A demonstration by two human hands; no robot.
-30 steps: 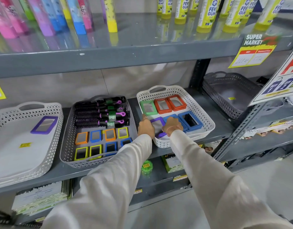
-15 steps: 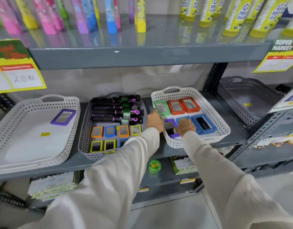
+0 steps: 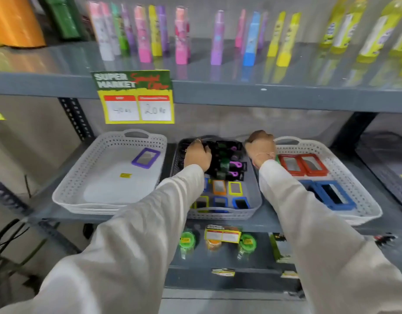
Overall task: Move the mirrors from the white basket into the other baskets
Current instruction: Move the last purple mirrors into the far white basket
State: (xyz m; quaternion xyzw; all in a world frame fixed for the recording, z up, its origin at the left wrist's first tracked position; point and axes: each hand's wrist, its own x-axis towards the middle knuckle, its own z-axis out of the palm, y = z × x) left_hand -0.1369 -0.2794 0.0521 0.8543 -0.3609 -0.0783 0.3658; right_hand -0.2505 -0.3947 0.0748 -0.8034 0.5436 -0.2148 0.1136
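Our left hand (image 3: pixel 197 155) rests on the hairbrushes (image 3: pixel 227 159) in the grey basket (image 3: pixel 252 207); our right hand (image 3: pixel 260 146), fisted, hovers right of it, contents unclear. Right again, the white basket (image 3: pixel 344 168) holds red mirrors (image 3: pixel 301 165) and blue mirrors (image 3: pixel 331 194).

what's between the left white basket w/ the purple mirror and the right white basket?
In the head view, a grey basket sits between the left white basket and the right white basket. It holds black hairbrushes and small coloured mirrors; the left hand is over it.
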